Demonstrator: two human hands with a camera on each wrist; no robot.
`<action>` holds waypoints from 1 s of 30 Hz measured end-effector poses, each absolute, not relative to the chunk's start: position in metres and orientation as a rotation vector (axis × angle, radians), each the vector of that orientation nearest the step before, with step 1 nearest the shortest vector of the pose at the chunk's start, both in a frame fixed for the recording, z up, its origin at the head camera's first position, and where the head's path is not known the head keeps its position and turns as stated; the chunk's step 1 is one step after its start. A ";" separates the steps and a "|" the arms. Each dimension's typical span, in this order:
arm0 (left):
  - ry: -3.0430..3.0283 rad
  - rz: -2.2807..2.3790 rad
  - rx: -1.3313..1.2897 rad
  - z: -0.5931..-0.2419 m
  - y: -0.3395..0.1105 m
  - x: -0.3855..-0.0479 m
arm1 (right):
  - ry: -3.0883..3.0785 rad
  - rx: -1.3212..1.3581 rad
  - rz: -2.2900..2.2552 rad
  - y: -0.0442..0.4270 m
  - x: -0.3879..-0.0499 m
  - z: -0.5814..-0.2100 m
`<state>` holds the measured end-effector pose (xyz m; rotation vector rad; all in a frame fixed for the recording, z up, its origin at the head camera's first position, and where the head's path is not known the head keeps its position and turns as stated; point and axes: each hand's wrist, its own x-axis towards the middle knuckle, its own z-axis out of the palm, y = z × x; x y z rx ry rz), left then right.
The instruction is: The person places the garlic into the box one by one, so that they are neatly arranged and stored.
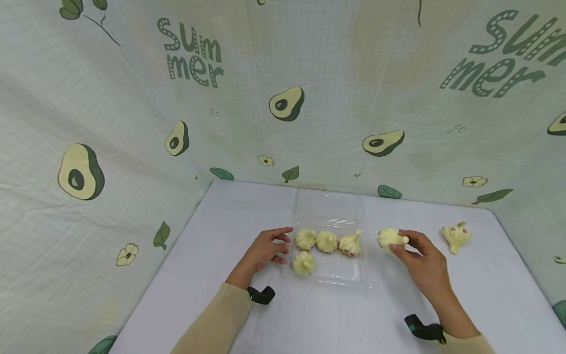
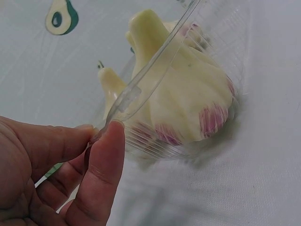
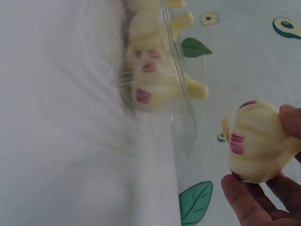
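A clear plastic box [image 1: 329,276] lies open on the table, its lid [image 1: 328,206] folded back. Three garlic bulbs stand in a row inside, with one more bulb [image 1: 303,263] in front at the left. The left hand [image 1: 265,250] pinches the box's left rim between thumb and finger, as the left wrist view shows with the hand [image 2: 66,169] close to a bulb [image 2: 178,89]. To the right of the box, the right hand [image 1: 422,260] holds a garlic bulb [image 1: 390,238] above the table; the right wrist view shows this bulb [image 3: 261,143] between thumb and fingers.
Another garlic bulb [image 1: 457,236] lies on the white table [image 1: 331,324] at the far right, beyond the right hand. A printed cloth [image 1: 327,64] with avocados and leaves hangs behind the table and along its sides.
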<state>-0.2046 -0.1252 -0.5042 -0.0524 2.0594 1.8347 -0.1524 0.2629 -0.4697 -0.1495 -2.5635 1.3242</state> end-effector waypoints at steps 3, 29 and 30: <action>2.059 1.835 -0.052 -0.504 -0.125 -0.205 | -2.575 -0.101 1.337 0.252 -0.152 -0.468; 2.047 1.856 -0.059 -0.507 -0.126 -0.205 | -2.601 0.200 1.488 0.190 -0.148 -0.483; 2.047 1.857 -0.061 -0.507 -0.126 -0.205 | -2.601 0.206 1.499 0.188 -0.148 -0.483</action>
